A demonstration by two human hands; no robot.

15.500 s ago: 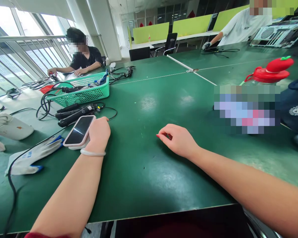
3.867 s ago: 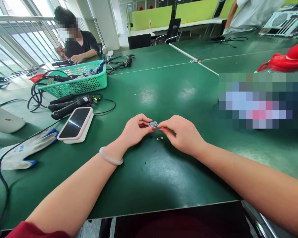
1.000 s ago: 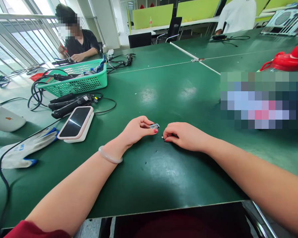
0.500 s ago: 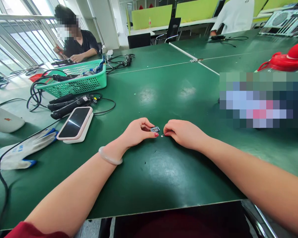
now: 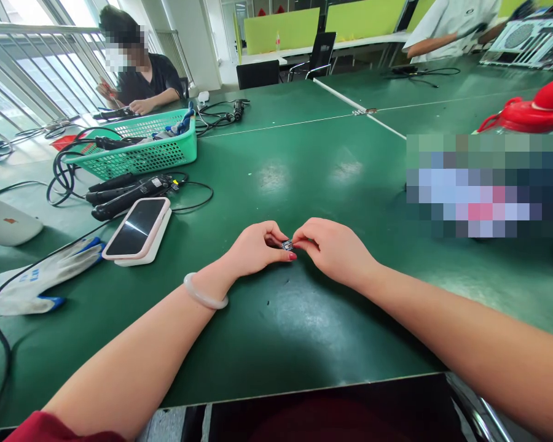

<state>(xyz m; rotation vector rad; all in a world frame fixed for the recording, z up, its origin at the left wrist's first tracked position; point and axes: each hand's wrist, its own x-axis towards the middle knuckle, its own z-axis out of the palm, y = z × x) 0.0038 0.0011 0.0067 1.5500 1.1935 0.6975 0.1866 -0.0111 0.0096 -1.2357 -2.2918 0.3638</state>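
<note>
Between the thumb and fingers of my left hand point(image 5: 257, 248) is a small circuit board point(image 5: 287, 245), dark with light components. My right hand point(image 5: 329, 248) has its thumb and index finger pinched right at the board's right edge. The small pale metallic piece that was in those fingertips is now hidden, so I cannot tell how it sits against the board. Both hands are held low over the green table point(image 5: 304, 331), near its front edge.
To the left lie a phone point(image 5: 137, 228) on a white box, a glove point(image 5: 46, 279), black handheld devices point(image 5: 131, 195) with cables and a green basket point(image 5: 142, 153). A red-topped container point(image 5: 520, 116) stands right. Two people sit or stand across the table, one beside a computer case point(image 5: 525, 43).
My right hand has moved left, bringing its fingertips to the circuit board, which is now more covered. Across the table, the person in white has shifted right towards the computer case.
</note>
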